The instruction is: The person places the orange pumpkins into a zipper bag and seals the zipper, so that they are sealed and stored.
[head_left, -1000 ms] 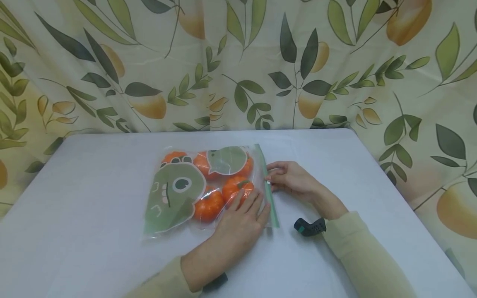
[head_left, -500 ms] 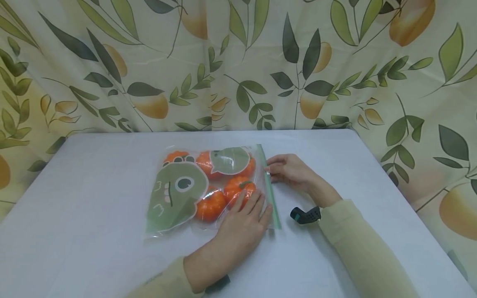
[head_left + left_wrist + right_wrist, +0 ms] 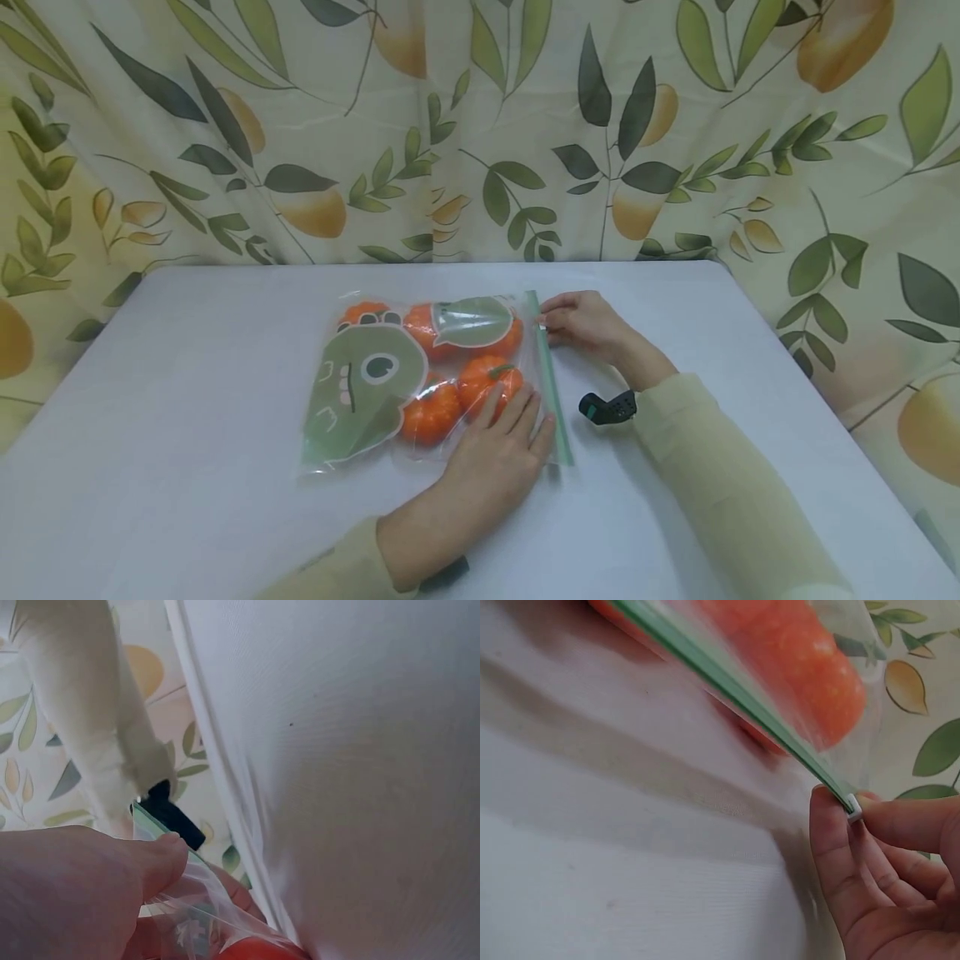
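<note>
A clear zip bag [image 3: 536, 375] printed with a green dinosaur lies on the table, with several small orange pumpkins [image 3: 431, 412] inside. Over its near right part rests my left hand [image 3: 498, 462], fingers across the film beside a pumpkin. In the left wrist view, the bag's plastic runs between my left thumb [image 3: 165, 859] and fingers, near the green zip strip [image 3: 150, 821]. My right hand [image 3: 588, 325] pinches the white slider [image 3: 854, 808] between thumb and fingertip, close to the strip's far end.
A white cloth covers the table [image 3: 187, 417], whose far edge meets a leaf-and-fruit patterned curtain [image 3: 480, 167]. A black wrist device [image 3: 607, 408] sits at my right cuff, and another [image 3: 446, 575] shows partly under my left wrist.
My right hand has moved away from me along the zip strip with the slider, toward the bag's far corner. The left hand keeps its place on the bag.
</note>
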Demonstrator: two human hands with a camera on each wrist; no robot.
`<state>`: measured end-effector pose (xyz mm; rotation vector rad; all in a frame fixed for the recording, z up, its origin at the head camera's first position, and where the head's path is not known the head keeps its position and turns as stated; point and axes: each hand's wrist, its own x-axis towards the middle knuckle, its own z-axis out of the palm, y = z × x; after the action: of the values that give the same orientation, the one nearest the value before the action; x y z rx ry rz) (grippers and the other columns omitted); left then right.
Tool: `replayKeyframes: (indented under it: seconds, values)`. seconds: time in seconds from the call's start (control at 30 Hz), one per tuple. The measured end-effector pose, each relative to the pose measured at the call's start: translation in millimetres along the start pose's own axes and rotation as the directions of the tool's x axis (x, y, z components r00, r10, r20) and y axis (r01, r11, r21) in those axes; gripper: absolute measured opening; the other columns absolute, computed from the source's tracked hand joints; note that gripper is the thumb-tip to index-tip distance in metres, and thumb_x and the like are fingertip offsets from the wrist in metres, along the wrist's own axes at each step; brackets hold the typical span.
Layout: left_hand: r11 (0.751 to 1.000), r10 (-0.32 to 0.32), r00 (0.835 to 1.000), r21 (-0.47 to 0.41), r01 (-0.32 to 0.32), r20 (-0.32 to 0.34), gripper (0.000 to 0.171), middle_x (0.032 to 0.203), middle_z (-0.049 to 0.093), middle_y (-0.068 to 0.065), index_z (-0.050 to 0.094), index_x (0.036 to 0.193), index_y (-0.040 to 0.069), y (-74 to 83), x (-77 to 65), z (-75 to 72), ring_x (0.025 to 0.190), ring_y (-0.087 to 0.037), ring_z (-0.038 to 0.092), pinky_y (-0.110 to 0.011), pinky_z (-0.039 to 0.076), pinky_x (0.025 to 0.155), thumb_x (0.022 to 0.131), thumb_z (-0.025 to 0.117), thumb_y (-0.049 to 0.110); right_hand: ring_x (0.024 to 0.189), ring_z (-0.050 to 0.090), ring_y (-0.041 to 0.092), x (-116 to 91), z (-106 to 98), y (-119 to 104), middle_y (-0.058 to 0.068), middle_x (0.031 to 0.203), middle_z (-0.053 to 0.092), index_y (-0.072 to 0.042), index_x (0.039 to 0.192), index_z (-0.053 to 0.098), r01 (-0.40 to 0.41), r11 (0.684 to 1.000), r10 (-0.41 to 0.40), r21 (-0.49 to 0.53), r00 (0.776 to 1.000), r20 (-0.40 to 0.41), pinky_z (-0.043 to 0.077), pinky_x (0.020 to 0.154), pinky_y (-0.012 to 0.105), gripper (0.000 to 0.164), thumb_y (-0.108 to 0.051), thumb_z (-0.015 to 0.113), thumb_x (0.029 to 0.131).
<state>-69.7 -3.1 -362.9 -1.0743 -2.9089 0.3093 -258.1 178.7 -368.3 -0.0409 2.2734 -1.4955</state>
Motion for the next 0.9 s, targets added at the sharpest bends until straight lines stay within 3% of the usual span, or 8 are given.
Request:
replayKeyframes:
  seconds: [0.37,0.6,0.77,0.9]
  values:
    - [1.0,0.019,1.0,-0.001,-0.019,-0.013,0.058,0.159,0.038,-0.006,0.043,0.151,0.02,5.9,2.4,-0.7,0.152,-0.027,0.025,-0.051,0.023,0.123,0.097,0.063,0.029,0.087,0.062,0.016,14,-7,-3,0.018,0.119,0.06,0.005,0.125,0.058,0.026,0.998,-0.034,-0.06,0.991,-0.129,0.058,0.078,0.024,0.034,-0.012,0.059,0.097]
    - [0.998,0.068,0.998,-0.009,-0.068,-0.013,0.066,0.159,0.037,-0.007,0.042,0.151,0.019,9.0,3.4,-3.3,0.152,-0.027,0.026,-0.052,0.026,0.121,0.092,0.07,0.031,0.092,0.064,0.018,19,-10,1,0.019,0.122,0.061,0.003,0.125,0.06,0.016,0.995,-0.037,-0.094,0.974,-0.222,0.058,0.09,0.033,0.032,-0.014,0.059,0.098]
    - [0.997,0.072,0.997,0.006,-0.072,-0.018,0.063,0.159,0.038,-0.007,0.043,0.151,0.019,8.5,2.6,-5.0,0.151,-0.027,0.028,-0.051,0.026,0.121,0.094,0.068,0.031,0.099,0.064,0.022,17,-11,3,0.02,0.126,0.06,0.003,0.127,0.058,0.026,0.993,-0.049,-0.113,0.977,-0.209,0.057,0.095,0.036,0.033,-0.016,0.056,0.099]
    - [0.995,0.081,0.996,-0.068,-0.078,0.043,0.066,0.163,0.031,-0.006,0.037,0.154,0.019,5.6,0.6,-10.3,0.153,-0.027,0.021,-0.052,0.02,0.123,0.098,0.054,0.05,0.102,0.065,0.025,8,-17,2,0.021,0.128,0.059,0.003,0.132,0.053,0.063,0.99,-0.085,-0.129,0.981,-0.176,0.058,0.091,0.034,0.038,-0.02,0.053,0.101]
